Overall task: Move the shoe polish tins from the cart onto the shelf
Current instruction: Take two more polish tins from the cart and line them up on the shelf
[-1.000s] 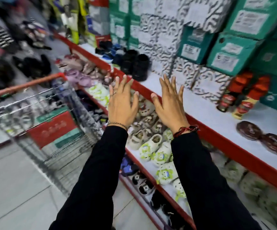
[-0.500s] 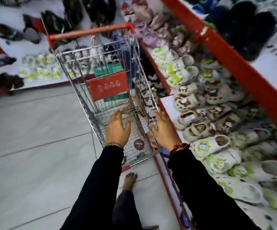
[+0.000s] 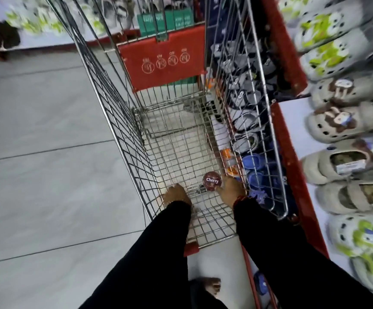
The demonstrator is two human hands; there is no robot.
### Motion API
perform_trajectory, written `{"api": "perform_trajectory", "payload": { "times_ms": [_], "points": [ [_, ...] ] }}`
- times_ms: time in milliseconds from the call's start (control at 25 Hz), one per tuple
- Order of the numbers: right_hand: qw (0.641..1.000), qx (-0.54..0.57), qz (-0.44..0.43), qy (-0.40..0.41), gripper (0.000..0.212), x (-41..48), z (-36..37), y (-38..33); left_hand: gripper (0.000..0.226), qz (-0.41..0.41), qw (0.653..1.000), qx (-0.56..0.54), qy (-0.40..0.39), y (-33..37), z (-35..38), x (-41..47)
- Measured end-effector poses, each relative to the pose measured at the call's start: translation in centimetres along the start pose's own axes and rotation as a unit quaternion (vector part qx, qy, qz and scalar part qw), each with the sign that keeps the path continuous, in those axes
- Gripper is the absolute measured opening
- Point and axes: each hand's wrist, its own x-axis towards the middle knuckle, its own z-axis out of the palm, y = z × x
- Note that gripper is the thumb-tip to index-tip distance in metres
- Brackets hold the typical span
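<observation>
A round dark-red shoe polish tin point(image 3: 212, 180) labelled "Cherry" lies at the near end of the wire cart point(image 3: 123, 121), its lid facing up. My right hand point(image 3: 232, 191) is down inside the cart, with thumb and fingers closed around the tin's right edge. My left hand point(image 3: 176, 195) rests knuckles-up on the cart floor to the tin's left, a short gap away. Its fingers curl downward and whatever is under them is hidden. Both arms wear black sleeves.
Orange-capped bottles point(image 3: 229, 160) lie along the cart's right wall. A red child-seat flap point(image 3: 163, 61) closes the far end. Red-edged shelves point(image 3: 292, 166) with white and beige clogs point(image 3: 341, 123) stand right beside the cart. Grey tiled floor point(image 3: 47, 175) spreads left. My foot point(image 3: 210, 285) is below.
My view swung from the upper shelf down into the cart. Both hands dropped from raised and spread to the cart floor, and the right hand closed on the tin.
</observation>
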Motion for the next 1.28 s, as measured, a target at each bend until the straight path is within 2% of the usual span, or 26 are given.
{"api": "perform_trajectory", "payload": {
  "times_ms": [120,360,440,600,760,840,920,1000,1080,1200,1280],
  "points": [
    [1.000,0.001,0.015,0.014,0.045,3.2,1.4,-0.1,0.053,-0.026,1.000,0.010,-0.013,-0.1,2.0,2.8],
    [0.999,0.018,0.032,0.021,0.068,6.1,4.0,0.0,0.048,-0.041,0.999,0.000,0.019,-0.8,3.9,5.4],
    [0.998,0.035,0.037,0.027,0.066,6.4,4.1,0.4,0.047,-0.028,0.999,-0.016,0.007,-0.8,3.8,5.3],
    [0.991,0.116,0.051,0.049,0.056,6.6,3.4,1.3,0.051,-0.074,0.997,-0.022,-0.006,-0.5,2.0,5.2],
    [0.974,0.203,0.075,0.073,0.035,5.8,2.9,1.9,0.058,-0.100,0.985,-0.143,-0.006,-0.1,0.0,4.9],
    [0.958,0.257,0.100,0.073,0.029,5.1,2.0,1.9,0.057,-0.101,0.971,-0.216,-0.012,0.2,-1.0,4.4],
    [0.942,0.310,0.102,0.074,0.029,3.7,0.5,1.6,0.044,-0.079,0.935,-0.346,-0.021,0.6,-1.8,3.5],
    [0.908,0.402,0.088,0.082,0.029,1.8,-1.1,1.0,0.032,-0.053,0.897,-0.438,-0.004,0.9,-2.9,1.5],
    [0.872,0.480,0.067,0.068,0.031,-0.2,-2.9,0.3,0.016,-0.021,0.872,-0.489,0.014,1.1,-4.2,-0.8],
    [0.833,0.551,0.033,0.045,0.030,-4.4,-6.3,-0.8,0.022,0.038,0.837,-0.546,0.027,1.8,-6.7,-5.6],
    [0.812,0.580,0.008,0.059,0.034,-7.9,-9.0,-1.5,0.020,0.079,0.816,-0.572,0.033,2.5,-8.2,-9.0]
  ]
}}
